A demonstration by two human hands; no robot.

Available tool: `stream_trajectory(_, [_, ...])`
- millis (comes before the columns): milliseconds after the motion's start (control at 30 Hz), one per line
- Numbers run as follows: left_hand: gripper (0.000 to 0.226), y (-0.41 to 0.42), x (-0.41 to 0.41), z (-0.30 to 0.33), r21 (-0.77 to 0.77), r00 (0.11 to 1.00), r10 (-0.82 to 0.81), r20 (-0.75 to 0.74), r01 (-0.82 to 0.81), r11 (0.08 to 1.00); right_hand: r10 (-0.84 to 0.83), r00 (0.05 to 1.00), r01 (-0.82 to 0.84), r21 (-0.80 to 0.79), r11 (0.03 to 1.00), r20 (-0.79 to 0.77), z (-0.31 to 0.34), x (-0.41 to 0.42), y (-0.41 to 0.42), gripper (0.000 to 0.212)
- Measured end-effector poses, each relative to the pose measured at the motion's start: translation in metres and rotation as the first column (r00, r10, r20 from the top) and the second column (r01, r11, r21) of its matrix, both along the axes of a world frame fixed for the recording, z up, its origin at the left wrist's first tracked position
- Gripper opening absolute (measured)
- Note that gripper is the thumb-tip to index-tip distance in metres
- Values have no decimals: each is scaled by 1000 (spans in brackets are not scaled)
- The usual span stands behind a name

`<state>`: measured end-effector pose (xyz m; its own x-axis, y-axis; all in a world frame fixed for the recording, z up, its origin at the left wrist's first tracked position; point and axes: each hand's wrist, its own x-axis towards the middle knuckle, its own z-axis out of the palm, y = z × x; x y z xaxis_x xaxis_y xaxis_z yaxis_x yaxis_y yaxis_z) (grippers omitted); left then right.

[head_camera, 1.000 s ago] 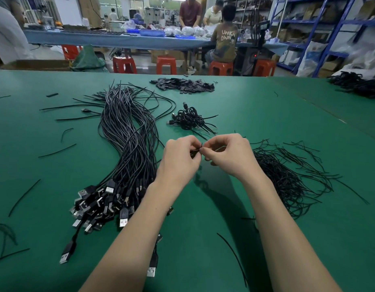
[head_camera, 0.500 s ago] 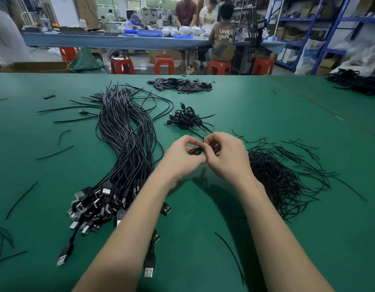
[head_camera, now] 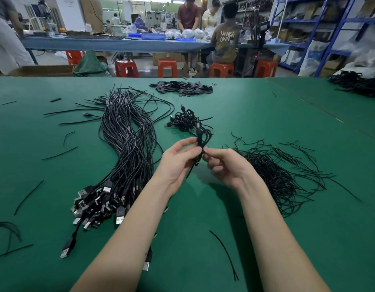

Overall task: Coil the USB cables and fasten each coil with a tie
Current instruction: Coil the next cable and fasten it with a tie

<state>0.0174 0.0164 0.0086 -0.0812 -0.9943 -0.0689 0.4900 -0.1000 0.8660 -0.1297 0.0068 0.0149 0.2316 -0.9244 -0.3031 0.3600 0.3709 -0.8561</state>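
Observation:
A coiled black USB cable (head_camera: 203,137) stands upright between my hands above the green table (head_camera: 266,239). My left hand (head_camera: 178,161) pinches the coil at its middle with thumb and fingers. My right hand (head_camera: 224,165) pinches the black tie (head_camera: 196,163) wrapped round the coil's waist; the tie's loose end hangs down below. A long bundle of straight USB cables (head_camera: 127,148) lies to the left, plugs toward me. Finished coils (head_camera: 185,121) lie in a small heap just beyond my hands. A loose pile of black ties (head_camera: 277,173) spreads to the right.
Stray ties (head_camera: 224,253) lie scattered over the table. A heap of flat black pieces (head_camera: 182,88) sits at the far side, and more black cables (head_camera: 357,84) at the far right. People work at a blue table (head_camera: 119,44) behind red stools (head_camera: 167,67).
My hands have opened up and turned, so the coil now stands upright between them with the tie's end hanging below. The camera has shifted slightly.

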Motion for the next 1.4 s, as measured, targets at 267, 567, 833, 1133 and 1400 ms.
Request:
stream_trajectory(267, [20, 6, 6, -10, 118, 989, 123, -87, -112, 987, -111, 848, -84, -340, 937, -518, -9, 12, 7, 17])
stream_trajectory(567, [12, 7, 7, -11, 232, 988, 128, -84, -105, 967, -455, 594, -310, -711, 632, -663, -22, 6, 11, 37])
stream_trajectory(833, [13, 5, 8, -13, 206, 983, 110, -145, -78, 975, -602, 525, -280, -790, 545, -601, -26, 12, 7, 7])
stream_trajectory(1133, [19, 6, 5, -12, 32, 997, 80, -7, -80, 996, 9, 978, -51, 195, 979, 210, -5, 16, 4, 7])
stream_trajectory(1400, [13, 4, 8, -14, 185, 984, 177, -27, -169, 968, -435, 560, -265, -650, 712, -705, -19, 5, 5, 23])
